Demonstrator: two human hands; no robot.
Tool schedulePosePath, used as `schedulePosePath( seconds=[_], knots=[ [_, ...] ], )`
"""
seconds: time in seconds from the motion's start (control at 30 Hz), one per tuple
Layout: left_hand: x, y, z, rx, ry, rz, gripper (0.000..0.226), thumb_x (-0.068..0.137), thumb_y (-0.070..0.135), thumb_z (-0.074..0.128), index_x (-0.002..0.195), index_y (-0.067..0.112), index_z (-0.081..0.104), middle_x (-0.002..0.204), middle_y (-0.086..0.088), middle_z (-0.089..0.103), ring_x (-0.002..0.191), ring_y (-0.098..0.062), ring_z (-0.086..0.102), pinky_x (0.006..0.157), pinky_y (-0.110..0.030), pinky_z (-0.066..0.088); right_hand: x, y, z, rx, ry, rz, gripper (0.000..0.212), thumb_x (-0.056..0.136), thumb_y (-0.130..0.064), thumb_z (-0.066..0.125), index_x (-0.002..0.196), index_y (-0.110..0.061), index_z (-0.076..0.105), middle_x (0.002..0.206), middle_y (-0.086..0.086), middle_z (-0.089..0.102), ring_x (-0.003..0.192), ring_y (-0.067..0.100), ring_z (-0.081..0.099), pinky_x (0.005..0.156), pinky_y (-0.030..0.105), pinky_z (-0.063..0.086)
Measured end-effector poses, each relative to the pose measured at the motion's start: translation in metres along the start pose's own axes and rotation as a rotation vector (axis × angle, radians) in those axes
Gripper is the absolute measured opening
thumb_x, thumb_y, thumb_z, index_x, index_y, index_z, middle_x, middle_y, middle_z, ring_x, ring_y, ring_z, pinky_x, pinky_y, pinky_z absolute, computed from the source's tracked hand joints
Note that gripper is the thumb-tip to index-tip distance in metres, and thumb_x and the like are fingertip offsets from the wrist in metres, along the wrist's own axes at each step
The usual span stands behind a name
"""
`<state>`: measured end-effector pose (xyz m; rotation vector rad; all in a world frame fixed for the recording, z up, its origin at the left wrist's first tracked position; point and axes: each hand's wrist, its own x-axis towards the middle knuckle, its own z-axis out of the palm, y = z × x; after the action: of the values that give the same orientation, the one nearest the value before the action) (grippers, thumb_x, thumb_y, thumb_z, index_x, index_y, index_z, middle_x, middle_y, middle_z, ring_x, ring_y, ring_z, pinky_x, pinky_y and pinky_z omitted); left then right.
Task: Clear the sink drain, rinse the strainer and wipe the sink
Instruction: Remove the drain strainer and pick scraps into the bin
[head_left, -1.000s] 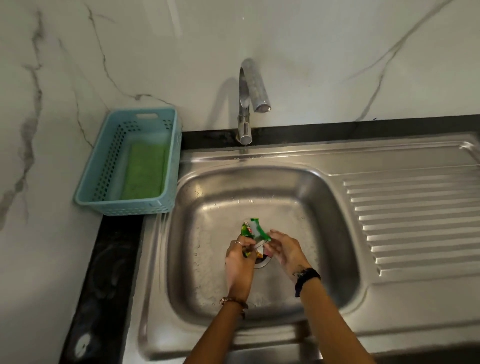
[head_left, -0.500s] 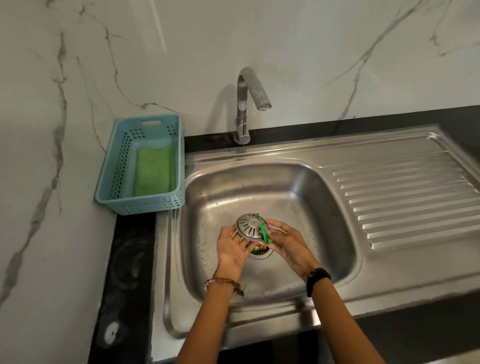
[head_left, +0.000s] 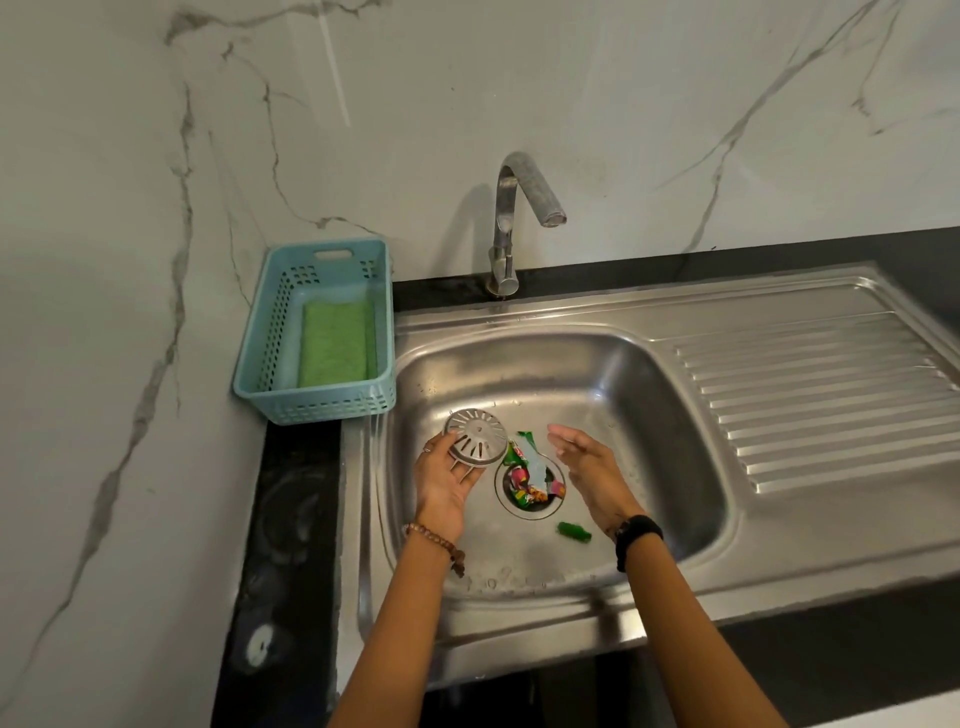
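— What's in the left hand (head_left: 441, 480)?

— The strainer (head_left: 476, 436), a round slotted metal dome, gripped at its rim and tilted, domed side facing up toward the camera, above the steel sink (head_left: 649, 415) basin.

— And the right hand (head_left: 584, 462)?

— Fingers straight, holding nothing, just beside the drain (head_left: 530, 486).

— What's in the drain?

— Crumpled glossy wrappers (head_left: 532, 475); a green scrap (head_left: 574, 532) lies nearby.

— The basket (head_left: 260, 374)?

— Perforated blue plastic, holding a rough green sponge (head_left: 335, 351).
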<state>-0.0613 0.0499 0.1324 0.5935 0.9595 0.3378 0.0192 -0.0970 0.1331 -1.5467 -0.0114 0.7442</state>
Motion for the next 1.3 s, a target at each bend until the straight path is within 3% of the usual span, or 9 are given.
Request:
schedulePosePath(
  seconds=[0.13, 0.27, 0.4, 0.57, 0.67, 0.77, 0.9, 1.07, 1.3],
  knots=[
    [0.000, -0.007, 0.011, 0.014, -0.072, -0.029, 0.023, 0.091, 0.018, 0.050, 0.111, 0.006, 0.054, 0.096, -0.012, 0.062, 0.081, -0.021, 0.060, 0.066, -0.031, 0.050, -0.001, -0.004, -0.004, 0.081, 0.072, 0.014, 0.026, 0.093, -0.010, 0.050, 0.118, -0.007, 0.057, 0.116, 0.012, 0.063, 0.109, 0.025, 0.058, 0.097, 0.039, 0.044],
    [-0.003, -0.026, 0.041, 0.102, -0.140, -0.062, 0.013, 0.091, 0.018, 0.050, 0.099, 0.010, 0.055, 0.092, -0.009, 0.063, 0.081, -0.020, 0.060, 0.066, -0.030, 0.050, -0.004, -0.018, -0.022, 0.109, 0.043, -0.002, 0.021, 0.091, -0.022, 0.055, 0.109, -0.012, 0.063, 0.103, 0.009, 0.067, 0.091, 0.022, 0.065, 0.081, 0.032, 0.055],
    [-0.006, -0.053, 0.082, 0.213, -0.197, -0.048, 0.009, 0.092, 0.014, 0.048, 0.085, 0.015, 0.054, 0.089, -0.010, 0.063, 0.079, -0.020, 0.061, 0.068, -0.030, 0.050, 0.000, -0.030, -0.058, 0.080, 0.112, -0.073, 0.017, 0.089, -0.012, 0.058, 0.104, -0.011, 0.064, 0.100, 0.010, 0.067, 0.085, 0.018, 0.065, 0.075, 0.028, 0.054],
    [0.000, -0.078, 0.147, 0.424, -0.262, 0.086, 0.014, 0.089, 0.011, 0.056, 0.102, 0.007, 0.060, 0.086, -0.007, 0.062, 0.075, -0.016, 0.059, 0.071, -0.027, 0.051, 0.021, -0.052, -0.116, 0.067, 0.347, -0.176, 0.018, 0.085, 0.002, 0.058, 0.100, -0.006, 0.063, 0.104, 0.023, 0.066, 0.095, 0.031, 0.062, 0.082, 0.042, 0.052],
    [0.011, -0.091, 0.195, 0.476, -0.239, 0.128, 0.026, 0.086, 0.004, 0.060, 0.107, -0.009, 0.060, 0.075, -0.005, 0.061, 0.069, -0.013, 0.058, 0.059, -0.020, 0.054, 0.042, -0.068, -0.153, 0.016, 0.433, -0.219, 0.013, 0.084, -0.001, 0.061, 0.095, -0.007, 0.066, 0.100, 0.021, 0.068, 0.092, 0.032, 0.066, 0.084, 0.041, 0.055],
    [0.026, -0.105, 0.234, 0.494, -0.196, 0.137, 0.026, 0.084, -0.002, 0.060, 0.106, -0.014, 0.059, 0.080, -0.012, 0.063, 0.066, -0.016, 0.059, 0.051, -0.014, 0.054, 0.067, -0.079, -0.187, -0.103, 0.456, -0.217, 0.015, 0.082, -0.005, 0.065, 0.095, -0.011, 0.068, 0.095, 0.013, 0.070, 0.083, 0.022, 0.065, 0.073, 0.026, 0.055],
    [0.052, -0.124, 0.265, 0.534, -0.091, 0.175, 0.029, 0.079, -0.004, 0.065, 0.105, -0.014, 0.061, 0.095, -0.022, 0.063, 0.064, -0.016, 0.059, 0.059, -0.018, 0.056, 0.108, -0.088, -0.218, -0.180, 0.408, -0.161, 0.030, 0.077, -0.003, 0.068, 0.105, -0.010, 0.063, 0.098, 0.006, 0.066, 0.087, 0.017, 0.060, 0.063, 0.013, 0.045],
    [0.078, -0.131, 0.289, 0.590, 0.029, 0.258, 0.028, 0.074, -0.001, 0.072, 0.099, -0.011, 0.065, 0.100, -0.025, 0.068, 0.071, -0.023, 0.065, 0.071, -0.026, 0.058, 0.142, -0.095, -0.230, -0.200, 0.360, -0.160, 0.035, 0.076, 0.003, 0.067, 0.108, -0.009, 0.057, 0.104, 0.012, 0.068, 0.087, 0.019, 0.063, 0.063, 0.010, 0.050],
    [0.099, -0.138, 0.304, 0.722, 0.141, 0.335, 0.015, 0.072, 0.009, 0.076, 0.084, 0.000, 0.072, 0.076, -0.008, 0.069, 0.041, 0.007, 0.058, 0.050, -0.007, 0.051, 0.164, -0.096, -0.235, -0.312, 0.377, -0.222, 0.032, 0.083, -0.002, 0.064, 0.113, -0.008, 0.054, 0.111, 0.017, 0.067, 0.095, 0.025, 0.065, 0.056, 0.007, 0.043]
  ],
)
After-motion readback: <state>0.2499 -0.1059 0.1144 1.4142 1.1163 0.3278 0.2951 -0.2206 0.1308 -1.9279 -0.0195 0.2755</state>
